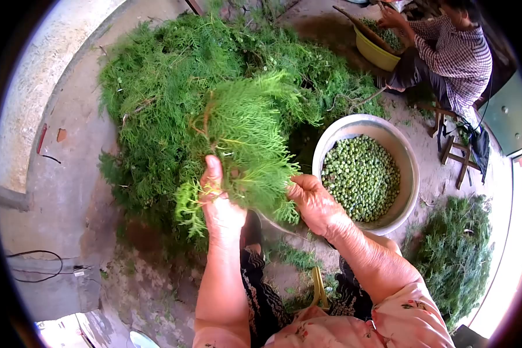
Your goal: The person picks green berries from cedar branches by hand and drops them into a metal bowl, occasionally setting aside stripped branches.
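My left hand (pixel 219 200) is closed around the stem of a feathery green arborvitae branch (pixel 249 127), with the thumb pointing up along it. At the branch's right edge, my right hand (pixel 314 200) has its fingers pinched together by the leaf tips; whatever lies between them is hidden. Just right of that hand stands a wide metal basin (pixel 410 159) holding many small round green cones (pixel 359 177). Behind the held branch spreads a large heap of similar cut branches (pixel 162 87).
Another person (pixel 455 55) sits at the upper right beside a yellow basin (pixel 372 52) of greenery. A wooden stool (pixel 461 156) stands nearby. More branches (pixel 455 255) lie at lower right. A black cable (pixel 40 264) lies on the left, near a concrete ledge (pixel 46 75).
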`<control>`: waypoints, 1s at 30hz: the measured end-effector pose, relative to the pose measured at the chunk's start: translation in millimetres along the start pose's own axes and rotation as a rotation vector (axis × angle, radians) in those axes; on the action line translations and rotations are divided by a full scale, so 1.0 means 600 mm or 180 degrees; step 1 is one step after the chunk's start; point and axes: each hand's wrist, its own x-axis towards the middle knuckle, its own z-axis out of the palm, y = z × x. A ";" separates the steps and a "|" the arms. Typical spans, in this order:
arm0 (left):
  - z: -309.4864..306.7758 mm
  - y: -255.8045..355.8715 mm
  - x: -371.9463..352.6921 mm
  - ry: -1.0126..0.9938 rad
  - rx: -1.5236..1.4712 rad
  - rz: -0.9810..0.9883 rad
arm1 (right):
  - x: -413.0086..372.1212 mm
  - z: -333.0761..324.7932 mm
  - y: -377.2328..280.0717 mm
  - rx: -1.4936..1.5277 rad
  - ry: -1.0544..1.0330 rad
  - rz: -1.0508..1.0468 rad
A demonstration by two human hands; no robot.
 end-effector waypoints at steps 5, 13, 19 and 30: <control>0.046 -0.017 -0.016 0.0670 0.0565 0.0328 | -0.008 0.017 -0.018 -0.0927 -0.0130 0.0494; 0.014 -0.047 -0.011 0.0189 0.0654 0.0710 | 0.012 0.030 0.004 -0.1654 0.0243 -0.1139; 0.013 -0.012 -0.017 -0.0264 0.0459 0.0936 | 0.015 -0.010 0.005 -0.2552 -0.0242 -0.1079; 0.003 0.051 0.008 0.0982 -0.0536 0.0578 | 0.013 -0.059 -0.024 -0.2633 -0.1062 -0.0673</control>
